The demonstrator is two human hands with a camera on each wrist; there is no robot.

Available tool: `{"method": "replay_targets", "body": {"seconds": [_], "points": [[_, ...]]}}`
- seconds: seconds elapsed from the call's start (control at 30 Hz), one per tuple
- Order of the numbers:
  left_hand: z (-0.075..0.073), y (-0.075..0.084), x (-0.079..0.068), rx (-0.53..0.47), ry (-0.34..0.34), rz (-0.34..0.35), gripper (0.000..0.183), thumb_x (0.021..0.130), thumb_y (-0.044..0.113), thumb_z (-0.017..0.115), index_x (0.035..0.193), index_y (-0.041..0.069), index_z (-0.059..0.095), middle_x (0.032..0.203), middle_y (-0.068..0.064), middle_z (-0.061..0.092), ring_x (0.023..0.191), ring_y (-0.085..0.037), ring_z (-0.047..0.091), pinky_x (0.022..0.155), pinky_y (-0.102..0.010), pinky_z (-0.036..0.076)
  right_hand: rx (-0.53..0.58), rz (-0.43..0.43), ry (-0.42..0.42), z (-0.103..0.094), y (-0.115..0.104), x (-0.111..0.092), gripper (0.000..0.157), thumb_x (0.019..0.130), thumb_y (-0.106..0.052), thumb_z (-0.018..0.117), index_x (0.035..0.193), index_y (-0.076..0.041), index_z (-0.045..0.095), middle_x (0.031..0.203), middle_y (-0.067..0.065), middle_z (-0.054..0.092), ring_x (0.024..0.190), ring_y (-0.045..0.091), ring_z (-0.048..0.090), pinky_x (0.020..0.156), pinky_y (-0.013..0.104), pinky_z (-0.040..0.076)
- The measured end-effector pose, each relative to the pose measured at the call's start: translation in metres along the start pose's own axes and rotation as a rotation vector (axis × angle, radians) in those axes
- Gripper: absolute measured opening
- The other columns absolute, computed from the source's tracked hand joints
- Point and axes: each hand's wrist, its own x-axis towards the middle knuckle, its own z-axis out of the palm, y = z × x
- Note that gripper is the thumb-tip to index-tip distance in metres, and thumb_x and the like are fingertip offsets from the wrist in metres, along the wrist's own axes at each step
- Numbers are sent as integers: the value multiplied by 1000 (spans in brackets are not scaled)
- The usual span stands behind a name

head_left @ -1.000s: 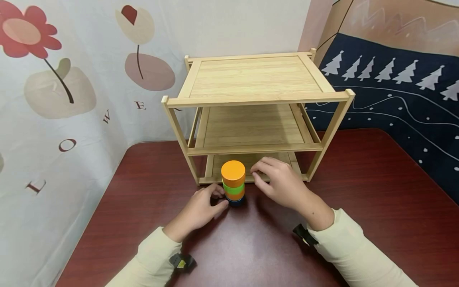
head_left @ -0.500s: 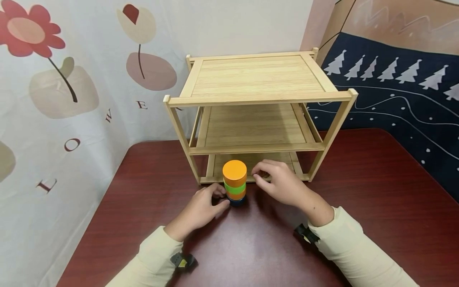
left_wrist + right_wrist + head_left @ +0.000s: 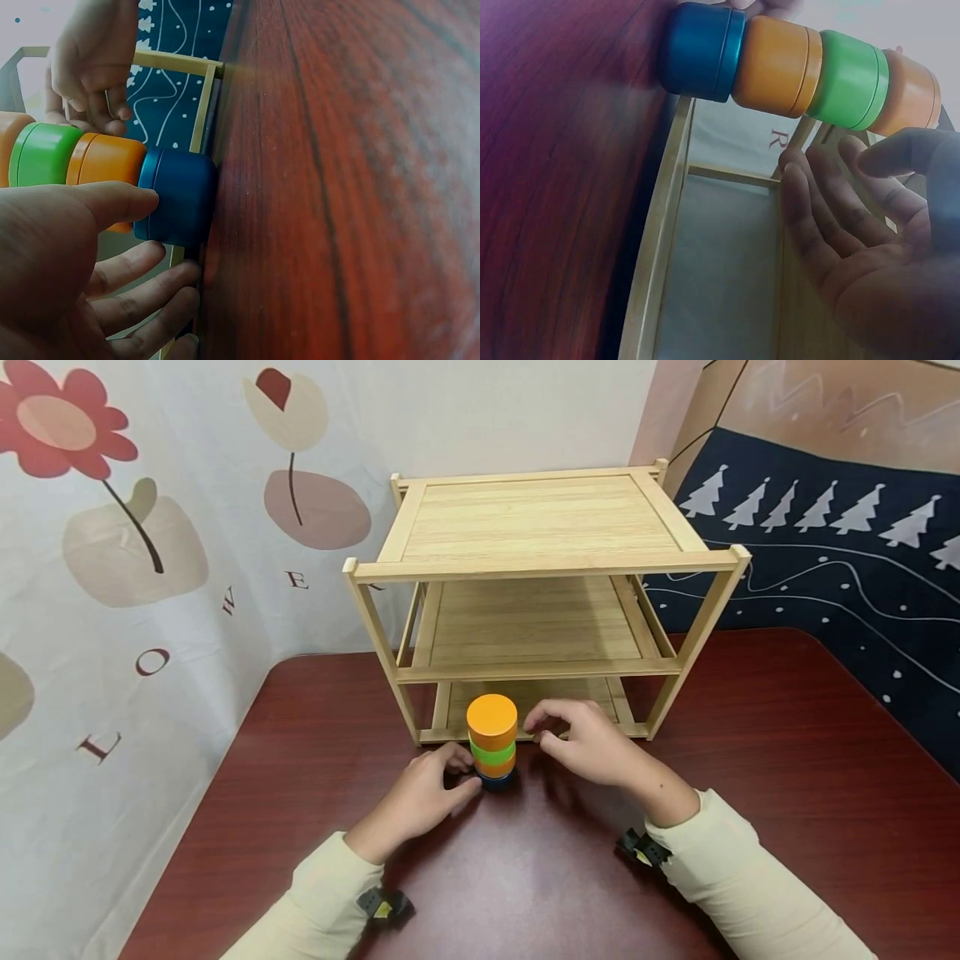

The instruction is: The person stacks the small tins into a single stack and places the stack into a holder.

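A stack of small round lidded tins stands upright on the table. The blue tin (image 3: pixel 180 196) is at the bottom, then an orange tin (image 3: pixel 776 66), a green tin (image 3: pixel 849 79) and another orange tin (image 3: pixel 492 720) on top. My left hand (image 3: pixel 420 795) is at the lower left of the stack, thumb tip overlapping the blue tin in the left wrist view and fingers loosely spread beyond it. To the right of the stack, level with the upper tins, my right hand (image 3: pixel 588 743) is held with fingers bent loosely and nothing between them.
Right behind the stack stands a three-tier wooden shelf (image 3: pixel 540 522) on the dark red table (image 3: pixel 487 877). A flower-printed cloth (image 3: pixel 225 510) hangs at the left and back, and a dark tree-patterned cloth (image 3: pixel 825 585) at the right.
My right hand has shifted slightly, its thumb and index finger moving a little apart after being closer together. The stack and my left hand stay put.
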Motion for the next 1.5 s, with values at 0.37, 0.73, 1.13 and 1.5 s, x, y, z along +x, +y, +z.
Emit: {"method": "replay_targets", "body": {"seconds": [0.37, 0.73, 1.13, 1.5], "points": [[0, 0, 0, 1, -2, 4, 24, 81, 29, 69, 98, 16, 60, 91, 4, 65, 91, -12, 60, 83, -32, 48, 325, 77, -115, 4, 5, 2, 18, 84, 5, 51, 94, -5, 63, 94, 14, 65, 86, 25, 65, 75, 27, 53], [-1, 1, 0, 0, -5, 9, 24, 81, 28, 69, 99, 14, 60, 91, 3, 65, 91, -13, 60, 83, -33, 48, 432, 113, -143, 9, 10, 3, 15, 87, 3, 50, 95, 0, 62, 99, 25, 61, 88, 36, 63, 75, 44, 53], [0, 1, 0, -4, -9, 0, 24, 82, 30, 68, 98, 15, 60, 91, 4, 64, 91, -13, 60, 83, -32, 48, 354, 148, -168, 19, 17, 3, 12, 88, -7, 57, 99, -4, 61, 95, 21, 63, 81, 30, 63, 72, 42, 54], [0, 0, 0, -4, -11, 1, 24, 83, 31, 67, 99, 15, 60, 92, 4, 64, 90, -12, 59, 83, -33, 48, 258, 132, -165, 26, 19, 2, 12, 86, -10, 62, 98, -10, 62, 89, 4, 64, 81, 15, 61, 70, 26, 52]]}}
